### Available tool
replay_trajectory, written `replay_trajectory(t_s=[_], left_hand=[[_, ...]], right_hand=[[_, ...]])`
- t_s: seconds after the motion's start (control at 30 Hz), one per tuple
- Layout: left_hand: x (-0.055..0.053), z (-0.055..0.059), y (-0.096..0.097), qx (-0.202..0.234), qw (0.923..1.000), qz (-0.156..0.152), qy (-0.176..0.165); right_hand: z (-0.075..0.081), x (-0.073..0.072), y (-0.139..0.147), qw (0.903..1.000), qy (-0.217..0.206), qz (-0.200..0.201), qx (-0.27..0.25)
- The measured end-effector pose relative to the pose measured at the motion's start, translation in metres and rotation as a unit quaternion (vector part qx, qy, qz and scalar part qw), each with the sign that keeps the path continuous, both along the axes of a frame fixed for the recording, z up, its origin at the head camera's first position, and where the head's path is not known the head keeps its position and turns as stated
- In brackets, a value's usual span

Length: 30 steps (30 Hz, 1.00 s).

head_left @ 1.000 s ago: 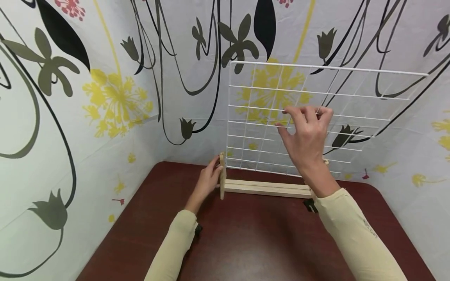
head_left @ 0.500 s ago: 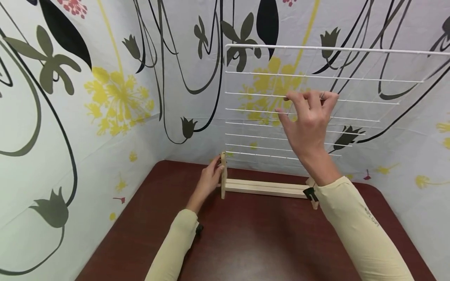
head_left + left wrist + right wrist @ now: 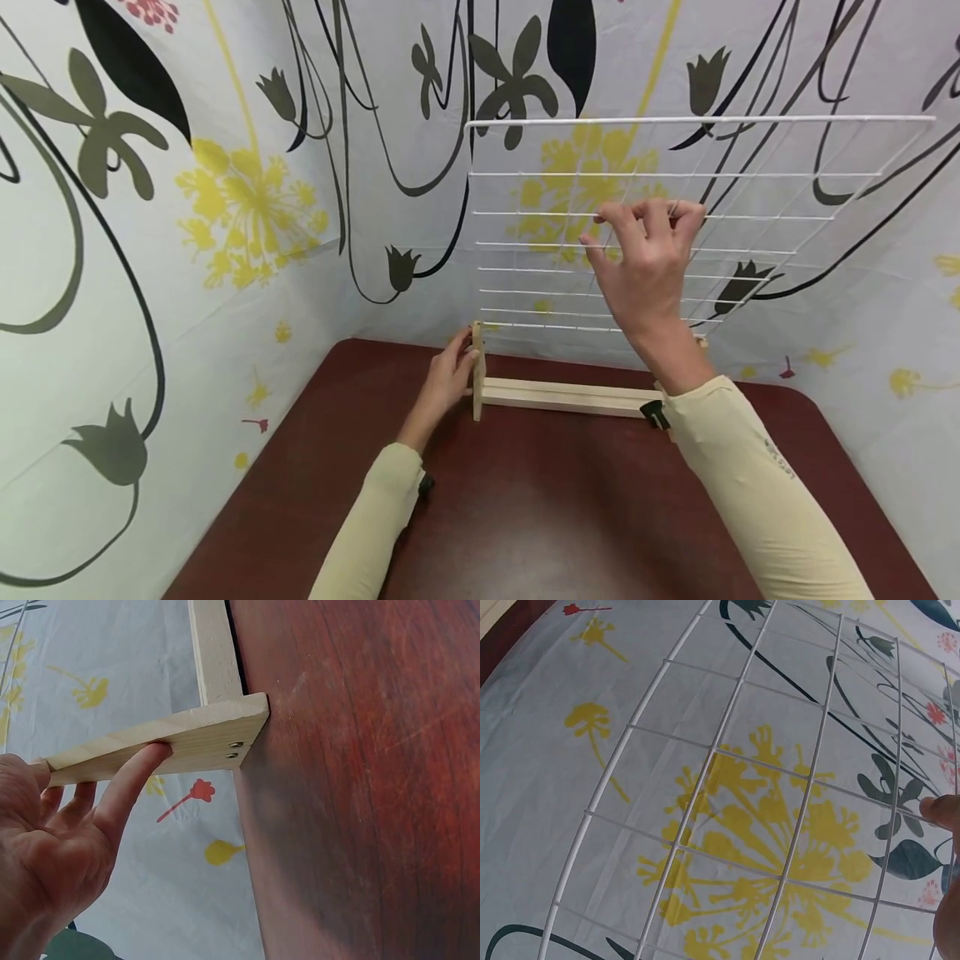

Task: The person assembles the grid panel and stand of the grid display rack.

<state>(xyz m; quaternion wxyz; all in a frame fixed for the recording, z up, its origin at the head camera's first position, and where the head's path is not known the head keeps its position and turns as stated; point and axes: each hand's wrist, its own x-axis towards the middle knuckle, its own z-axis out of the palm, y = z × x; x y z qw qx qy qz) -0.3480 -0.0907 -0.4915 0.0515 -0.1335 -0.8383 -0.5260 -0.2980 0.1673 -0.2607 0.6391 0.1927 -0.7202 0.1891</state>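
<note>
A white wire grid panel (image 3: 525, 214) rises above a low wooden stand (image 3: 570, 397), tilted up against the background in the head view. My right hand (image 3: 648, 262) grips the grid near its middle, fingers curled over the wires. At the stand's left end, my left hand (image 3: 446, 379) holds the upright end board (image 3: 477, 375). In the left wrist view its digits lie on the board's outer face, near two screws. The grid's lower edge lies near the tops of the end boards; whether it touches them is unclear. My right arm hides much of the stand's right end.
The stand rests near the back of a dark red-brown table (image 3: 525, 500). Flower-printed cloth (image 3: 247, 350) hangs behind and at both sides. A black wrist strap piece (image 3: 654, 414) shows by the right sleeve.
The grid's top edge first rose and swung toward me, then dropped a little and shifted left, my right hand moving with it. My left hand stays on the end board.
</note>
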Motion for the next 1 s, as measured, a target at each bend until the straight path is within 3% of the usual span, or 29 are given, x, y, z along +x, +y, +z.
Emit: replay_trajectory(t_s=[0.53, 1.0], left_hand=[[-0.003, -0.001, -0.001, -0.001, 0.9999, -0.009, 0.005], [-0.001, 0.0, -0.001, 0.002, 1.0, -0.008, 0.004]], right_hand=[[-0.001, -0.006, -0.005, 0.9998, -0.002, -0.007, -0.017], [-0.007, -0.014, -0.009, 0.9992, -0.025, -0.024, 0.019]])
